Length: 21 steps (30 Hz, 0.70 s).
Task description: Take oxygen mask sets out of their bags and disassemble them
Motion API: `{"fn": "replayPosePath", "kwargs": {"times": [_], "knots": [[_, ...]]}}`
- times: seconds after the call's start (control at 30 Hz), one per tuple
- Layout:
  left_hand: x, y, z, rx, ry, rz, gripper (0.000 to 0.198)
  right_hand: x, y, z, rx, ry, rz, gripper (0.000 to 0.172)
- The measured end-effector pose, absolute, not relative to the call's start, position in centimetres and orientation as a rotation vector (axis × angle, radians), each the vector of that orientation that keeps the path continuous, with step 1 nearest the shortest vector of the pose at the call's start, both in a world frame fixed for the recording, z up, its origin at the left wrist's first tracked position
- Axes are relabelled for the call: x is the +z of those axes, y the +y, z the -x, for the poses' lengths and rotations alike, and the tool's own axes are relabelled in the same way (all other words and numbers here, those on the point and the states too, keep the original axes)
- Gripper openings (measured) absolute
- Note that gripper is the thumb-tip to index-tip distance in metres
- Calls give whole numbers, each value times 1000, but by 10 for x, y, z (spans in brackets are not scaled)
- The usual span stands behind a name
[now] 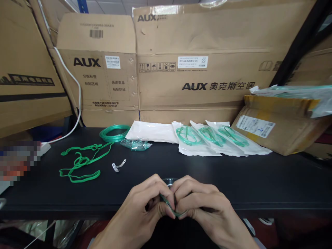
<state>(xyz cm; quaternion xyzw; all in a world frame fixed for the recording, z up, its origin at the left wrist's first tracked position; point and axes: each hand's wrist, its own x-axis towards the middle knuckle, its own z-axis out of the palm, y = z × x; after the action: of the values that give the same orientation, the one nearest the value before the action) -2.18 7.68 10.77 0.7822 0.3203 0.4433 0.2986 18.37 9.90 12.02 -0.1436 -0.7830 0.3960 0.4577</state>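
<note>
A clear green plastic face mask (170, 181) is pinched between both hands at the table's front edge. Its curved green rim shows below the fingers, while most of its body is hidden. My left hand (153, 197) is closed on the left side of the rim, thumb underneath. On the right side, my right hand (202, 200) grips it in the same way, the fingertips of both hands nearly meeting. Beyond my left hand lie a bent metal strip (118, 166) and several tangled green elastic straps (84, 162).
Farther back are a coil of green tubing (114, 133), a clear plastic piece in a bag (136, 145), and a white pouch (153, 132). Several packs with green tubing (189, 135) overlap at right, beside a cardboard box (277, 121). Large cartons (181, 41) wall the back.
</note>
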Motion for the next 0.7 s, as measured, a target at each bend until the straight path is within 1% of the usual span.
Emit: {"fn": "replayPosePath", "kwargs": {"times": [0.3, 0.47, 0.7], "knots": [[106, 75, 21, 1202, 892, -2031, 13, 120, 98, -182, 1013, -1893, 343, 18], [110, 73, 19, 1306, 765, -2123, 19, 120, 99, -182, 1076, -1873, 376, 19], [109, 76, 23, 1211, 806, -2095, 16, 121, 98, -183, 1085, -1909, 398, 22]]}}
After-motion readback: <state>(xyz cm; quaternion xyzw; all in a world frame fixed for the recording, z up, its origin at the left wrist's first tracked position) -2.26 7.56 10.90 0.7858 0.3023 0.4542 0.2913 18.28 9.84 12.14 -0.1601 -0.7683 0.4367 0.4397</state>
